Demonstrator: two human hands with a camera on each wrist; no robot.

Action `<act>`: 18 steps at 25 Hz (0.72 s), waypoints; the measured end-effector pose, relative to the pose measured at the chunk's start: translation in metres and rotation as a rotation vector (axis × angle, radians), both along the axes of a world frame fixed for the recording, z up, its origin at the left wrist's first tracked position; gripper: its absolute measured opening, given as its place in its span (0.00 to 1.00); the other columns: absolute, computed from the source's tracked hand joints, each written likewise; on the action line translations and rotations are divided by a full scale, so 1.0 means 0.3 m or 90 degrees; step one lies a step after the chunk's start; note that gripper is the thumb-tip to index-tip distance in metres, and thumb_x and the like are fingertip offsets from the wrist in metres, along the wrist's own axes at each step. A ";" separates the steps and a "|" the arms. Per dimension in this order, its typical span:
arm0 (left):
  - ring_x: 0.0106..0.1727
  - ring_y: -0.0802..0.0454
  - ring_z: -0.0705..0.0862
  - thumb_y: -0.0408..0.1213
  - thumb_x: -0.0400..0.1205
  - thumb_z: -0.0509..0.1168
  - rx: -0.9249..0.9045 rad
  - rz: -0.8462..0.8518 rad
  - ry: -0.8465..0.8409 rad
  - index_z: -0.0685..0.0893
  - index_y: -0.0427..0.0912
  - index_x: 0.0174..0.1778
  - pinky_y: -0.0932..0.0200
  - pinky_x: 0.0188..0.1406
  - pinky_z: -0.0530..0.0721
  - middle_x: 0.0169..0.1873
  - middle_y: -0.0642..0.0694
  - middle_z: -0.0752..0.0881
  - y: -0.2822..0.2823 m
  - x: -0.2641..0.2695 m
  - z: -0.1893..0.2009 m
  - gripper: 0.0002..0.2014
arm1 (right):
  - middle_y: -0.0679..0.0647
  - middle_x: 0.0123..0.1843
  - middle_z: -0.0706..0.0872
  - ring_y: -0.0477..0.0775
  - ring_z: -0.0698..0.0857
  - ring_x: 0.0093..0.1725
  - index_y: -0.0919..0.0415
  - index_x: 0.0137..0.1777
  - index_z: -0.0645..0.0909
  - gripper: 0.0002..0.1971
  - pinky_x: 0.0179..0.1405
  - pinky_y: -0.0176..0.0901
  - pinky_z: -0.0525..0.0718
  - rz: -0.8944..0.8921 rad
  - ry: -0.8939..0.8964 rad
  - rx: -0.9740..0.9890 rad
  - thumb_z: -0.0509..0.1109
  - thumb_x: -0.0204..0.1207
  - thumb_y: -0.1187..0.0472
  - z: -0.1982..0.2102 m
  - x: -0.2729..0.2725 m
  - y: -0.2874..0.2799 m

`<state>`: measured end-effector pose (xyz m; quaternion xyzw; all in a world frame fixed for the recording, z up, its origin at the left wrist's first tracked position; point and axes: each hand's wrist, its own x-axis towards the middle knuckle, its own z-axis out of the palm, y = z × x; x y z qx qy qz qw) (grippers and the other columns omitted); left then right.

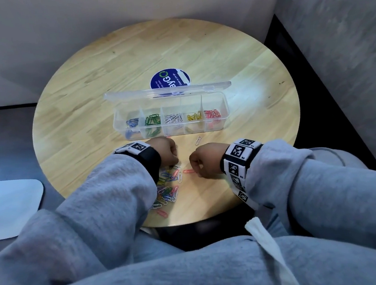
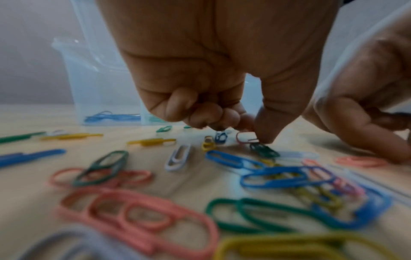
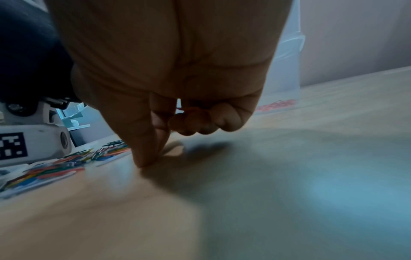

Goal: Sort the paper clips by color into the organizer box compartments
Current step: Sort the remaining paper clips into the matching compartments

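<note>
While both hands work at the near edge of the round table [image 1: 87, 120], the step in hand looks like picking single clips out of the loose pile [image 1: 167, 188] of mixed paper clips, which lies under and just beside the left wrist. The left hand [image 2: 200, 84] has its fingers curled down, thumb and fingertip pinching a pink clip [image 2: 244, 138] right at the pile's far edge, with a green clip [image 2: 263, 149] touching it below. The right hand [image 1: 204, 161] is also curled, thumb and forefinger pressed tip-down on the wood; something pink shows behind its curled fingers, but I cannot tell whether it truly grips a clip. A pink clip [image 1: 188, 171] lies between the two hands. The organizer box [image 1: 171, 130] stands open beyond them, holding blue, green, white, yellow and red clips from left to right. To do this well, lift the pinched clip straight up so the green one does not hook along, then carry it to the rightmost compartment [image 1: 213, 114].
</note>
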<state>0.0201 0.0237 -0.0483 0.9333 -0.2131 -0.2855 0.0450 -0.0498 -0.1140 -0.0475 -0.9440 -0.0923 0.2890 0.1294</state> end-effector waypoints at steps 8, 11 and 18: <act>0.22 0.55 0.80 0.24 0.79 0.57 -0.358 0.367 0.268 0.69 0.42 0.29 0.68 0.20 0.72 0.30 0.41 0.81 0.104 0.000 0.083 0.14 | 0.46 0.48 0.76 0.53 0.78 0.48 0.51 0.51 0.79 0.08 0.44 0.37 0.71 -0.004 0.010 0.011 0.71 0.73 0.58 0.011 0.008 0.053; 0.13 0.58 0.75 0.22 0.78 0.51 -0.438 0.426 0.274 0.66 0.42 0.28 0.73 0.12 0.65 0.27 0.41 0.77 0.157 -0.006 0.123 0.15 | 0.48 0.44 0.79 0.54 0.78 0.45 0.55 0.49 0.82 0.07 0.40 0.38 0.71 -0.023 -0.011 0.001 0.66 0.74 0.61 0.008 0.000 0.079; 0.24 0.52 0.68 0.29 0.81 0.57 -0.303 0.336 0.233 0.74 0.45 0.34 0.66 0.23 0.63 0.29 0.45 0.76 0.208 -0.011 0.139 0.10 | 0.51 0.36 0.82 0.55 0.79 0.38 0.55 0.36 0.78 0.04 0.36 0.40 0.77 -0.108 0.030 -0.031 0.65 0.70 0.63 0.044 -0.006 0.086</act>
